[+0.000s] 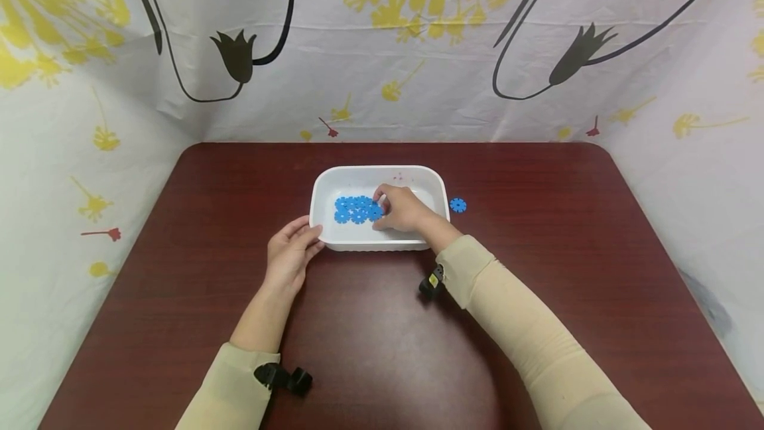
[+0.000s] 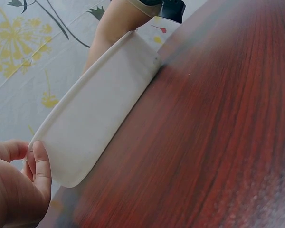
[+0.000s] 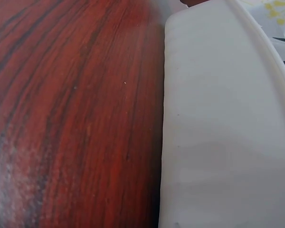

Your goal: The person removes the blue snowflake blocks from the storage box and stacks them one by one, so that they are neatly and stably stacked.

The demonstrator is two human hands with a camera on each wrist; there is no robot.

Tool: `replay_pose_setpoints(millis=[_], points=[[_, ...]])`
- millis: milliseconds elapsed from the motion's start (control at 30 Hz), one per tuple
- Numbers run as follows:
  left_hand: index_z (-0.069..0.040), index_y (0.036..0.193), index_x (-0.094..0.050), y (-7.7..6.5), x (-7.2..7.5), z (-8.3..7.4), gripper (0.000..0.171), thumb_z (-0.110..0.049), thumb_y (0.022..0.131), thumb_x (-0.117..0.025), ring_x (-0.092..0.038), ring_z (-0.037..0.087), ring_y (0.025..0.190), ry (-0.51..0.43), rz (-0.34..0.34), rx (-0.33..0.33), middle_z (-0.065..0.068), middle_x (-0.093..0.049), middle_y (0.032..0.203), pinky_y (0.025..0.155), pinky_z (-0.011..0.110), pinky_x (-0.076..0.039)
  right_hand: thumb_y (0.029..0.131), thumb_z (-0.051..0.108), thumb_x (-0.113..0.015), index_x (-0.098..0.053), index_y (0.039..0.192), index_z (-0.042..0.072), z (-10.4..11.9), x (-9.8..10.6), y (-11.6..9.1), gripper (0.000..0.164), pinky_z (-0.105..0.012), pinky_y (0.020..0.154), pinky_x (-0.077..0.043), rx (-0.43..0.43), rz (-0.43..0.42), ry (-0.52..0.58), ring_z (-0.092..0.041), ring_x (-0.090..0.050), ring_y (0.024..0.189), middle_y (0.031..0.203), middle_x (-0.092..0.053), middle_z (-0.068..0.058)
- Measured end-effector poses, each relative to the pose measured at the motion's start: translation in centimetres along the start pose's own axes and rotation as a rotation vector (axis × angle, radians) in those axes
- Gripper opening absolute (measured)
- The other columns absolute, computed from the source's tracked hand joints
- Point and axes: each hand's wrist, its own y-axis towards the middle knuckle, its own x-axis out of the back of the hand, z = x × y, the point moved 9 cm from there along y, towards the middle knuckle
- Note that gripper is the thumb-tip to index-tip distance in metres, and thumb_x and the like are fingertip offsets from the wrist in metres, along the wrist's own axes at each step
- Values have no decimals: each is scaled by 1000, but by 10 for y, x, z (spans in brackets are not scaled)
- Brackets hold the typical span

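Note:
A white plastic tray (image 1: 358, 246) stands on the table, and several blue notched discs (image 1: 350, 208), like snowflake building pieces, lie together on its floor. My left hand (image 1: 289, 254) grips the tray's left end, thumb on the rim and fingers outside; the left wrist view shows this hand (image 2: 23, 183) at the tray's corner (image 2: 69, 166). Inside the tray, my right hand (image 1: 402, 210) has curled fingers and thumb around the rightmost blue disc (image 1: 375, 212), which it seems to pinch. The right wrist view shows only the tray's outer wall (image 3: 223, 123), with that hand out of sight.
One more blue disc (image 1: 457, 205) lies on the table just right of the tray. The dark red wooden table (image 1: 370, 337) spreads around it. Behind and at both sides hangs a white cloth (image 1: 370, 85) with a printed flower pattern.

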Motion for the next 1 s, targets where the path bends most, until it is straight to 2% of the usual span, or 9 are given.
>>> replay_pose_setpoints(millis=[167,333,567,733,867,1000], points=[[4,136,-54,1,0,1,46,-1,94,-70,-66,15,88,9,3,5,2,-63,100,78,23,-61,85,14,-83,-64,118,5,2,-4,-2,40,-30,73,-49,12,36,-19,-18,-56,78,85,-63,-5],[3,136,-55,0,1,1,45,-2,94,-70,-67,16,88,13,-2,8,4,-64,101,78,24,-61,86,16,-83,-66,119,4,3,-6,-1,38,-31,76,-51,29,36,-63,-19,-58,81,87,-66,-6],[2,134,-56,-1,0,1,43,-2,94,-70,-67,16,86,17,-8,11,4,-65,101,78,24,-61,84,18,-85,-68,117,3,9,4,-3,40,-33,84,-55,68,-47,-27,-20,-64,88,99,-68,-8],[3,135,-55,-1,1,1,44,-1,94,-70,-67,15,86,11,-5,8,3,-65,100,79,24,-61,85,19,-84,-69,118,3,12,14,-7,40,-33,80,-56,86,-109,24,-19,-65,84,100,-67,-7],[3,136,-54,-1,1,0,46,-2,94,-70,-67,16,89,14,-4,8,3,-65,102,80,25,-61,86,21,-84,-69,118,2,11,20,-9,40,-34,87,-54,99,-149,37,-19,-64,82,100,-68,-7],[2,136,-54,-2,0,0,45,-1,94,-70,-67,15,88,9,-10,7,4,-66,103,80,25,-61,85,22,-85,-70,117,2,10,27,-12,40,-34,83,-55,123,-181,42,-19,-64,81,99,-68,-9]])
